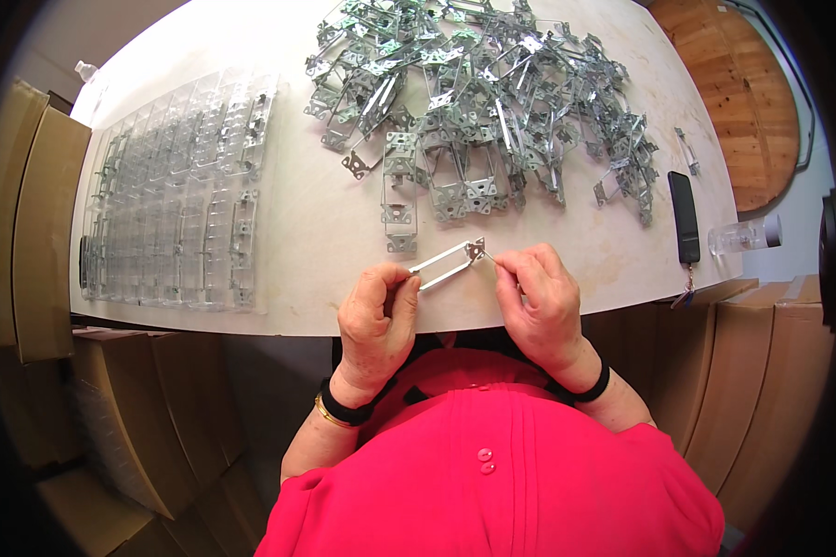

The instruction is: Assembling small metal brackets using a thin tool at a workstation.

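At nine o'clock, left of the table edge, stand tall brown cardboard boxes (42, 232), plain-sided and closed. More brown cartons (149, 418) are stacked below the table at seven o'clock, and another row of cartons (762, 371) stands at four o'clock beside the person's right arm. On the tabletop at ten o'clock lie clear plastic blister trays (176, 195), set in overlapping rows, and at three o'clock a slim black handset (685, 218) lies with its dark screen up.
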Available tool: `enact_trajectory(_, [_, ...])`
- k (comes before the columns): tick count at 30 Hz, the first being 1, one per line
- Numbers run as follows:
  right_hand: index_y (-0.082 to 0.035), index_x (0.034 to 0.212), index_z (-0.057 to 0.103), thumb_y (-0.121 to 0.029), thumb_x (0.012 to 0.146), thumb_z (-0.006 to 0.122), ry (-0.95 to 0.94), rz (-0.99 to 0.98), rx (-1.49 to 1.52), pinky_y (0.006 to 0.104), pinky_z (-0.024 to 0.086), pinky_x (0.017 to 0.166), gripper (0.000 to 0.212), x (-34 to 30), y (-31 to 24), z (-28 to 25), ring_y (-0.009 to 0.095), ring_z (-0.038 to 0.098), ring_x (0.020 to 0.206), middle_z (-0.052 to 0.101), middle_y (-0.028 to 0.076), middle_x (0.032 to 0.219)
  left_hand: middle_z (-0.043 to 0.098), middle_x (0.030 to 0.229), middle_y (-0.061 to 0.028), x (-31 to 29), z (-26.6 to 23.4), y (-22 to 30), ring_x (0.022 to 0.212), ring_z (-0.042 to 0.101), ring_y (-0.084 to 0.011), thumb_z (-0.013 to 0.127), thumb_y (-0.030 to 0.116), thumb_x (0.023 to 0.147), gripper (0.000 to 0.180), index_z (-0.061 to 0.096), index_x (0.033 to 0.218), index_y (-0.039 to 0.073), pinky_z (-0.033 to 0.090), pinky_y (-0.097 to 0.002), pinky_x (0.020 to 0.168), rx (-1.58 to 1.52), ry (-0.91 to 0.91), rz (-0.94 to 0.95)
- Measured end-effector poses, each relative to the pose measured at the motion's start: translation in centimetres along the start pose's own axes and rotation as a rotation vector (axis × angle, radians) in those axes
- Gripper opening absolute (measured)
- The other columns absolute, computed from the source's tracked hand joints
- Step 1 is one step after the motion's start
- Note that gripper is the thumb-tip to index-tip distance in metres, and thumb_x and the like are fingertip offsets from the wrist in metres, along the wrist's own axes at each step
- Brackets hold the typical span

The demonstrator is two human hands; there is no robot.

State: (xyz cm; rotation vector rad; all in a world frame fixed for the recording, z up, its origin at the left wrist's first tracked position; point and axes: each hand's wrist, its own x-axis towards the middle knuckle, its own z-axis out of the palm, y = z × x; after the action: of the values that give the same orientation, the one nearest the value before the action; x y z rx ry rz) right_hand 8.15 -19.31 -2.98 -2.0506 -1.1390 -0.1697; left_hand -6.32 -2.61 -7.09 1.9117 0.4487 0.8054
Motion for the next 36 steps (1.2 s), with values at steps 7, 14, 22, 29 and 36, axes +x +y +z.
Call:
enact_trajectory(7, [-0.003,0.103,0.068,0.007,0.086,0.075,-0.018,-0.001,-0.008,0.0422,0.053,0.068,0.021,-0.32,-0.20,-0.50,0.033,0.065,0.077,0.061,0.013,0.090,0.067,0.084,-0.0095,0.20,0.13,0.19,0.068,0.065,-0.0161,0.077,-0.007,0.094,0.017,0.066,0.105,0.000,0.053,-0.0295,0.064,0.008,0.034,0.005])
enact_trajectory(14, [-0.003,0.103,0.069,0.006,0.087,0.074,-0.014,0.040,0.018,0.0413,0.053,0.065,0.020,-0.62,-0.03,-0.11,0.032,0.064,0.073,0.061,0.014,0.088,0.068,0.088,-0.0005,-0.01,-0.04,-0.06,0.077,0.063,-0.0052,0.075,-0.003,0.100,0.014,0.065,0.109,0.001,0.052,-0.0220,0.070,0.012,0.001,-0.003])
enact_trajectory(22, [-0.001,0.098,0.071,0.002,0.094,0.071,-0.039,0.365,0.311,0.0314,0.049,0.060,0.005,-0.46,-0.24,-0.22,0.016,0.061,0.065,0.065,0.009,0.090,0.067,0.086,0.0002,-0.14,0.03,-0.17,0.075,0.061,-0.0046,0.075,-0.004,0.099,0.016,0.064,0.109,0.001,0.051,-0.0216,0.069,0.022,0.000,0.018])
enact_trajectory(29, [0.000,0.098,0.072,0.001,0.094,0.071,0.001,0.427,0.350,0.0287,0.049,0.061,0.004,-0.36,-0.24,-0.02,0.012,0.061,0.067,0.065,0.007,0.089,0.067,0.083,-0.0107,-0.02,0.00,0.27,0.068,0.066,-0.0196,0.077,-0.006,0.094,0.017,0.065,0.103,0.001,0.054,-0.0314,0.064,0.020,0.009,0.000])
enact_trajectory(36, [0.000,0.098,0.072,0.001,0.094,0.072,-0.044,0.422,0.362,0.0284,0.050,0.062,0.004,-0.18,-0.20,-0.17,0.011,0.062,0.070,0.065,0.007,0.090,0.066,0.082,-0.0107,0.01,0.01,0.14,0.068,0.067,-0.0200,0.077,-0.006,0.094,0.017,0.064,0.102,0.001,0.054,-0.0314,0.065,0.016,0.010,0.009])
